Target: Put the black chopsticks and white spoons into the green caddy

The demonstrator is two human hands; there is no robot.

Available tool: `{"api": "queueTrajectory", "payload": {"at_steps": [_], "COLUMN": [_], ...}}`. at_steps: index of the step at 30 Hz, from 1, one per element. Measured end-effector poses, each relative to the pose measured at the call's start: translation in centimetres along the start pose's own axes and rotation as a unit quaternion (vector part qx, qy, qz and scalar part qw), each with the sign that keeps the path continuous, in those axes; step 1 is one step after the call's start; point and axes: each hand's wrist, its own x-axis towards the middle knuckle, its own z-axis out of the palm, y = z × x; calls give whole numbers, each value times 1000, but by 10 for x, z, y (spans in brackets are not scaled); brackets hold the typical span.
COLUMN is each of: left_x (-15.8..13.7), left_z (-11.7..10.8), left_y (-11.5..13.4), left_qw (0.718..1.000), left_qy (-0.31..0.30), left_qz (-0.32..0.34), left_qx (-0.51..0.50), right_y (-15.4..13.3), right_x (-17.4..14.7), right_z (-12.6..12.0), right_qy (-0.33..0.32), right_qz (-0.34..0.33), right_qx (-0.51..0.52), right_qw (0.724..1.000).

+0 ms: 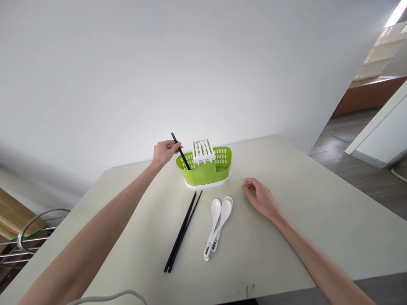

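Observation:
My left hand (166, 151) grips a pair of black chopsticks (182, 153), tilted, with their lower ends inside the left compartment of a green cutlery basket (206, 173). A white slatted rack (204, 151) sits across the middle of the basket, whose right compartment faces my right hand. Resting on the table to the right, my right hand (260, 197) has loosely curved fingers and holds nothing. In front of the basket lie several more black chopsticks (182, 237). Three white spoons (221, 216) lie beside them in an overlapping bunch, nearer my right hand.
The pale table (136, 258) meets a white wall (143, 76) behind the basket. A grey cable (111, 294) curves over the near edge. At the far left stands a metal wire rack (32, 237) with a wooden board (15, 214).

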Motion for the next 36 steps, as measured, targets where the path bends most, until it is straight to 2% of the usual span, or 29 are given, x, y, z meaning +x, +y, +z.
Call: {"api": "queueTrajectory", "payload": {"at_steps": [5,9,12,15,16,17,19,20,22,24,27,32,36], "left_x": [17,19,3,-36,-55,-76,-119,-140,-175,-196,-202,-185,-180], "left_z": [6,8,0,-11,-13,-14,-12,-9,1,12,24,30,31], "left_y": [-5,-1,1,-8,-14,-20,-32,-36,-42,-42,-33,-15,-9], "left_qw": [999,994,990,982,978,976,966,958,940,927,907,857,851], "left_qy": [0,12,47,95,86,48,-95,-140,-198,-219,-230,-267,-273], "left_qz": [9,9,10,8,4,-2,-12,-15,-29,-41,-39,-52,-48], "left_qx": [53,111,134,165,187,213,240,251,277,303,352,437,446], "right_y": [-2,-2,-1,0,1,2,4,5,7,8,9,7,7], "right_x": [-1,-1,-1,-1,0,0,0,-1,-1,-1,-1,-2,-2], "right_z": [-2,-3,-3,-3,-3,-3,-3,-3,-3,-3,-4,-6,-7], "right_qy": [-3,-3,-5,-2,-1,0,-1,-2,1,3,5,0,1], "right_qz": [2,2,9,7,4,2,-3,-4,-4,1,5,8,10], "right_qx": [0,-3,-5,-6,-7,-7,-8,-9,-8,-6,-4,-4,2], "right_qw": [1000,1000,1000,1000,1000,1000,1000,1000,1000,1000,1000,1000,1000]}}
